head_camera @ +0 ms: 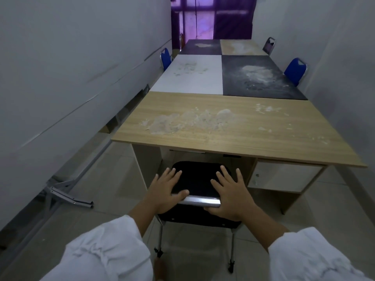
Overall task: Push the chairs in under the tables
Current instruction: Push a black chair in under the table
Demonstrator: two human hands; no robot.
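Note:
A black chair point(197, 179) with a chrome back rail stands right in front of me, its seat partly under the near wooden table point(233, 126). My left hand point(167, 191) lies flat on the top of the chair back, fingers straight and spread, thumb along the rail. On the right end of the same rail my right hand point(230, 195) rests with fingers straight and the thumb tucked below. Farther off, a blue chair point(295, 71) sits at the right side of the tables and another blue chair point(166, 57) at the left.
A row of tables point(192, 76) runs down a narrow room between grey walls to a purple curtain point(213, 17). A grey chair point(268, 45) stands far right. Folded metal legs point(71, 197) lie on the floor at left. A white drawer unit point(284, 177) hangs under the near table.

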